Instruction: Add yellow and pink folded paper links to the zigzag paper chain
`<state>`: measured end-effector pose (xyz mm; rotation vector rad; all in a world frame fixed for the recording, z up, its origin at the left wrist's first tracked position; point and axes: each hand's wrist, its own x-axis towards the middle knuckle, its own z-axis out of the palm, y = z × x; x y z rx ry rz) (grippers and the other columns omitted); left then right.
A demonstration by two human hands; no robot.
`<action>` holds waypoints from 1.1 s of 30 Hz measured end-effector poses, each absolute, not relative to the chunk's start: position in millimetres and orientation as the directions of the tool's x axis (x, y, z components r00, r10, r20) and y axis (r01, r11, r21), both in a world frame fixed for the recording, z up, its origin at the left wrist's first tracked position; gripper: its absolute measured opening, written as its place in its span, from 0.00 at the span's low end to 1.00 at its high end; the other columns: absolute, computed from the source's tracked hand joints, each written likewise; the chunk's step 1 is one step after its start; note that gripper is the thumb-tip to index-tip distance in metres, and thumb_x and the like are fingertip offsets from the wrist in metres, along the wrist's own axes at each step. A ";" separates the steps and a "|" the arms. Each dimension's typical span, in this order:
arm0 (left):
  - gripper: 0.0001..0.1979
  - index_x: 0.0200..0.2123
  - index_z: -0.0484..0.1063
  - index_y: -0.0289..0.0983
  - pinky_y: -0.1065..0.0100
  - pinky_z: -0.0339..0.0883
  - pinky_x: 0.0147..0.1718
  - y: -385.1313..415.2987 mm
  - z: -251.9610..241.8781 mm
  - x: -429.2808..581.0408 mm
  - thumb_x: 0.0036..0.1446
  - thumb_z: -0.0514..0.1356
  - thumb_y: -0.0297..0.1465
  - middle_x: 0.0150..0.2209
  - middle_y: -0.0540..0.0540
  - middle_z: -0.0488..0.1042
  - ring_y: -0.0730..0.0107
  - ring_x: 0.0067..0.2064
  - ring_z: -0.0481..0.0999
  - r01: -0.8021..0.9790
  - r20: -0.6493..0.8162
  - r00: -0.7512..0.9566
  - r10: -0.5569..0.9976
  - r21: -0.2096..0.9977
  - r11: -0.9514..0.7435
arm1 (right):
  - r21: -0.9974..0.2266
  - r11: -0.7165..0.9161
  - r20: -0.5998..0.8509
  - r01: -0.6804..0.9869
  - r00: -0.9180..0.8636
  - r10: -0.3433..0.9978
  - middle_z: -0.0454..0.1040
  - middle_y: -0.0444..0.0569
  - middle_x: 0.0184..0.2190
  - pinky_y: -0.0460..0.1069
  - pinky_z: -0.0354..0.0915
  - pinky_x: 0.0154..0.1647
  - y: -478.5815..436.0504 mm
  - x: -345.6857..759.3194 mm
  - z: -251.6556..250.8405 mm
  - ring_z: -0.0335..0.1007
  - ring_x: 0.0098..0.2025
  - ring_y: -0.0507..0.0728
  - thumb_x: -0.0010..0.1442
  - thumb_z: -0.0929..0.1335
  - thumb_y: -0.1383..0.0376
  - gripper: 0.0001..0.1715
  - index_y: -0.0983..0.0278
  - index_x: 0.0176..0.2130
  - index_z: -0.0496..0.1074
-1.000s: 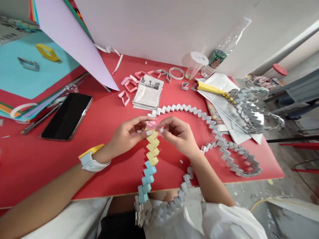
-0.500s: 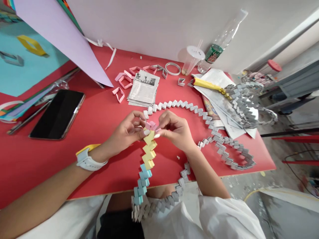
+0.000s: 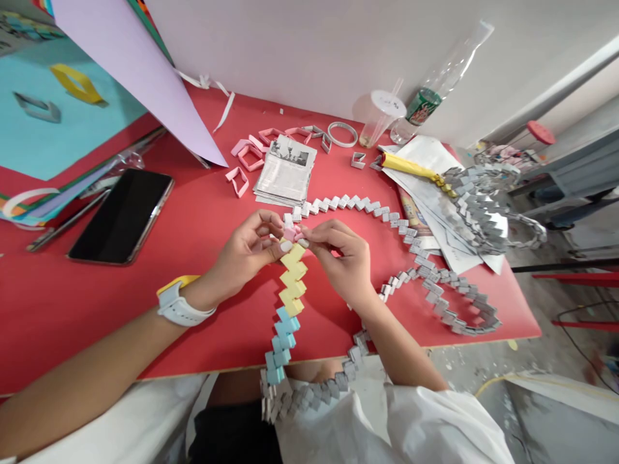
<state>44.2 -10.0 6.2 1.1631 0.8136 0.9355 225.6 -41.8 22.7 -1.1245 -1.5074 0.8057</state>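
A long zigzag chain of folded paper [image 3: 293, 277] hangs from my fingers over the table's front edge. Its upper part is yellow, then light blue, then grey newsprint that curves across my lap and back onto the table. At its top sits a small pink folded paper link [image 3: 292, 232]. My left hand [image 3: 254, 248] pinches the chain's top at the yellow and pink join. Close by on the right, my right hand [image 3: 341, 258] pinches the pink link between thumb and forefinger. The fingertips partly hide the join.
On the red table [image 3: 203, 219] lie a phone [image 3: 123, 216], cut newspaper pieces [image 3: 285, 171] and loose pink paper links [image 3: 250, 156]. A lidded cup [image 3: 382, 119] and a plastic bottle [image 3: 420, 106] stand by the wall. Papers and a grey chain pile [image 3: 476, 200] lie at right.
The camera view has shifted slightly, moving the scene a little to the right. Both hands stay at the chain's top; the right fingers have straightened somewhat and sit closer against the pink link.
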 end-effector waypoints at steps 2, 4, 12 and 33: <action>0.16 0.39 0.65 0.40 0.76 0.67 0.29 -9.6 5.1 44.6 0.52 0.69 0.34 0.36 0.51 0.68 0.77 0.33 0.69 -0.164 -0.048 0.388 0.920 0.979 0.120 | -0.917 0.317 0.326 0.243 -0.002 0.945 0.74 0.45 0.32 0.49 0.66 0.30 -41.9 223.5 22.1 0.69 0.31 0.51 0.60 0.69 0.68 0.08 0.57 0.35 0.80; 0.16 0.40 0.66 0.40 0.76 0.67 0.29 -9.2 4.5 45.3 0.52 0.68 0.35 0.36 0.50 0.70 0.76 0.33 0.71 -0.151 -0.044 0.378 0.925 0.983 0.108 | -0.934 0.273 0.285 0.230 0.020 0.958 0.74 0.45 0.31 0.49 0.65 0.30 -41.3 222.2 22.4 0.69 0.31 0.52 0.59 0.70 0.67 0.07 0.57 0.35 0.80; 0.17 0.46 0.72 0.40 0.73 0.71 0.33 -11.8 3.1 46.4 0.55 0.67 0.36 0.40 0.46 0.76 0.72 0.37 0.75 -0.056 -0.014 0.372 0.928 0.998 0.037 | -0.988 0.088 0.095 0.130 0.045 0.994 0.78 0.46 0.31 0.51 0.68 0.36 -37.4 223.9 25.1 0.73 0.35 0.54 0.55 0.72 0.69 0.05 0.60 0.32 0.80; 0.15 0.49 0.75 0.39 0.70 0.77 0.43 -21.3 13.6 46.1 0.60 0.62 0.36 0.45 0.45 0.80 0.67 0.44 0.81 0.291 0.132 0.264 0.955 0.934 -0.209 | -0.930 0.223 0.257 0.291 0.083 0.963 0.73 0.44 0.27 0.45 0.61 0.25 -44.5 216.3 20.6 0.61 0.24 0.47 0.56 0.69 0.74 0.11 0.63 0.34 0.80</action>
